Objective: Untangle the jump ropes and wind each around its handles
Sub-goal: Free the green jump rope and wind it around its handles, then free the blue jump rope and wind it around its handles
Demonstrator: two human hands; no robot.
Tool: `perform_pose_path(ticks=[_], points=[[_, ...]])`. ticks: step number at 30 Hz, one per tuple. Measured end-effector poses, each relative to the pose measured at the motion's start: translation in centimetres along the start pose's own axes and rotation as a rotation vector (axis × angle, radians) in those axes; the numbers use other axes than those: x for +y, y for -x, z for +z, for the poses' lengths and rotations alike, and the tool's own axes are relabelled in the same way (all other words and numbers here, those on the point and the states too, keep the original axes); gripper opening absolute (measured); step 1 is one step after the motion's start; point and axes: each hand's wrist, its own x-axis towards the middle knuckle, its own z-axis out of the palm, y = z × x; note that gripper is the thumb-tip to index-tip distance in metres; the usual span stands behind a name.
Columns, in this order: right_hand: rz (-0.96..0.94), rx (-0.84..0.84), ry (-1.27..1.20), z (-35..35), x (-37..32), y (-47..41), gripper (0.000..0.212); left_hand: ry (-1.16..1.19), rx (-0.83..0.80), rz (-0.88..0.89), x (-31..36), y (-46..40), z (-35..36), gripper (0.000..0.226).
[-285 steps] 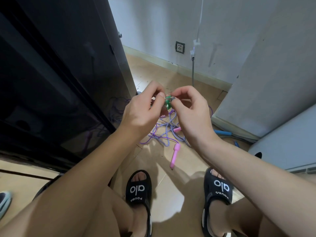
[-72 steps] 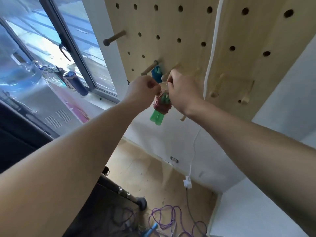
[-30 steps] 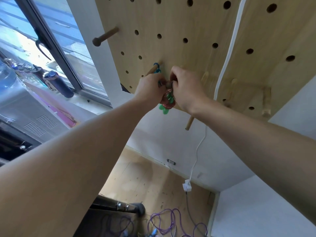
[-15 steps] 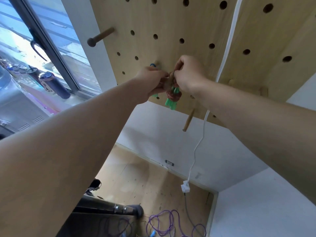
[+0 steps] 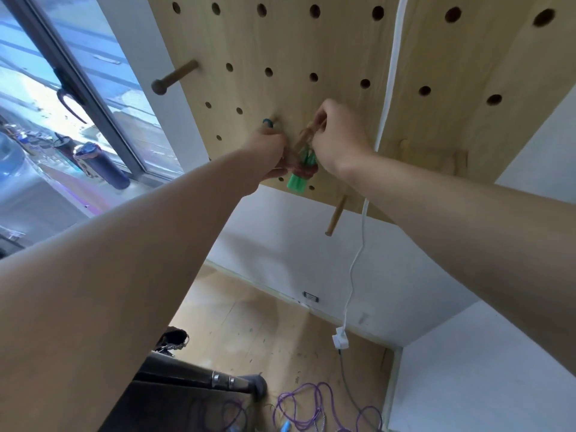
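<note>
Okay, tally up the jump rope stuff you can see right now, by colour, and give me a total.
green-handled bundle, wound in red rope: 1
blue loop, up on the pegboard: 1
purple tangle, on the floor: 1
Total: 3

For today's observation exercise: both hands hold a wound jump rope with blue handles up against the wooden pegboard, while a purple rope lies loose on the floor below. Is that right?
Not quite. The handles of the wound jump rope are green, not blue, as the head view shows. The rest stands: the left hand and right hand hold it against the wooden pegboard, and a purple rope lies loose on the floor.
</note>
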Motion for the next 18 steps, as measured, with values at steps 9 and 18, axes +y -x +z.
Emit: perform_pose_path(ticks=[9, 18], points=[[-0.093, 0.065, -0.178, -1.9, 1.0, 11.7, 0.024, -0.030, 0.129, 0.021, -6.4, 8.6, 0.1, 0.036], [-0.008, -0.345, -0.108, 1.8, 9.0, 24.5, 0.022, -0.495, 0.041, -0.037, -19.9, 19.7, 6.0, 0.025]])
